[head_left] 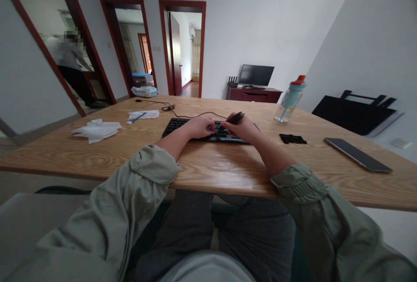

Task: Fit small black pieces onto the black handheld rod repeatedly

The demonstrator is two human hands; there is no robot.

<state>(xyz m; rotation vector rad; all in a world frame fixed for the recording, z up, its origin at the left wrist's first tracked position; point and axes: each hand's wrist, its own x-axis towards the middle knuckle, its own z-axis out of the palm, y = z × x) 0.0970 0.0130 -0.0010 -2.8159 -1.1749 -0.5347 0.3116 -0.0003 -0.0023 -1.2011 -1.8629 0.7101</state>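
A black keyboard (177,126) lies on the wooden table in front of me, partly hidden by both hands. My left hand (201,127) rests at its near middle, the fingers curled in and close together; whatever they may pinch is hidden. In my right hand (243,128) is a thick black pen-like tool (236,117), gripped like a pen with its rear end slanting up to the right. Its tip points down at the keys, close to the left fingertips. Some reddish patches show among the keys under the right hand.
Small black pieces (292,138), a dark phone or tablet (357,154) and a clear bottle with a red lid (290,98) are on the right. Leftward lie white tissues (97,131), a blue stick (137,117), a cable (168,107) and a wipes pack (144,91). A person (73,62) stands beyond a doorway.
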